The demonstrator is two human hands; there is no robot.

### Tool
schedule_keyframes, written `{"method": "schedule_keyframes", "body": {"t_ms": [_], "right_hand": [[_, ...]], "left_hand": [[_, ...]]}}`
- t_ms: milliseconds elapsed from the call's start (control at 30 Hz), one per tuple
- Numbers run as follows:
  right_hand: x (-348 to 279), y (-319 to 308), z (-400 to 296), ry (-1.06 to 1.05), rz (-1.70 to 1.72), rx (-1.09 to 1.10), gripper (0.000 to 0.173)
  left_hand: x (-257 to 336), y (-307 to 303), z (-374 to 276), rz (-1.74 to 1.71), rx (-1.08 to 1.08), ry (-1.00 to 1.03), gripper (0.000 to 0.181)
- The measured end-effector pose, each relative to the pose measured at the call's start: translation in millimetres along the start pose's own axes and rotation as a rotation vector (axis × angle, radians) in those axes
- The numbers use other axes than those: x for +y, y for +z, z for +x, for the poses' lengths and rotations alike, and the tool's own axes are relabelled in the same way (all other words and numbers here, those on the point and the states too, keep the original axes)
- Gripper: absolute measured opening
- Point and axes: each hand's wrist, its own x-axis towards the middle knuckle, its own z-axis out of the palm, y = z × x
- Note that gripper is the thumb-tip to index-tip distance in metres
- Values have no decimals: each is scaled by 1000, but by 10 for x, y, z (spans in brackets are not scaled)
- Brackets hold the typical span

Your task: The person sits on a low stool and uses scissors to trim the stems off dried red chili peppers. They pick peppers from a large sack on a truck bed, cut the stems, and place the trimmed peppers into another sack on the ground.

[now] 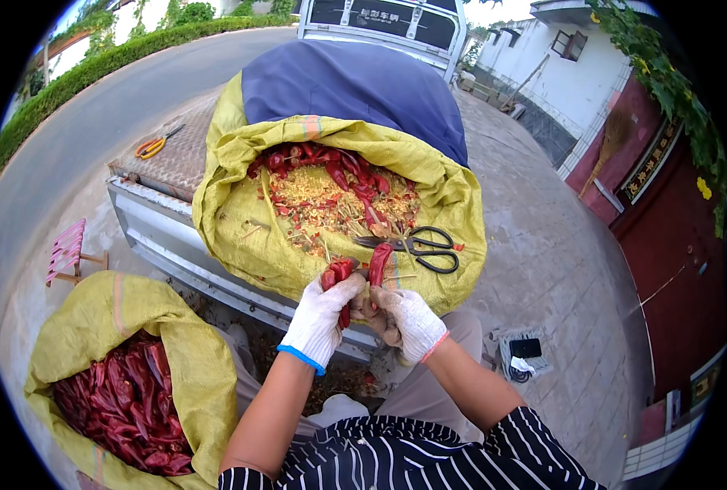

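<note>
Both my hands wear white knitted gloves and meet over the near edge of a yellow woven sack. My left hand is closed around several dried red chili peppers. Between the fingers of my right hand is one red chili pepper, standing upright. Black-handled scissors lie on the sack just beyond my right hand. Inside the sack are red peppers, yellow seeds and cut stems. A second yellow sack, full of dark red peppers, stands at the lower left.
The first sack rests on a truck's metal bed, with dark blue cloth behind it. Orange-handled pliers or snips lie on the bed. A pink-strapped folding stool stands left. At right, a phone lies on a low seat.
</note>
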Motion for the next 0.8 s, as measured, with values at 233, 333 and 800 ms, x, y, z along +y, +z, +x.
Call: {"method": "schedule_keyframes", "body": {"t_ms": [233, 333, 800], "right_hand": [[15, 54, -2, -4, -487, -84, 34], [-258, 67, -98, -207, -1033, -35, 46], [-424, 116, 126, -482, -979, 139, 59]], "left_hand": [[84, 40, -96, 197, 27, -90, 22], [62, -75, -48, 314, 94, 0, 23], [-35, -74, -32, 715, 176, 185, 44]]}}
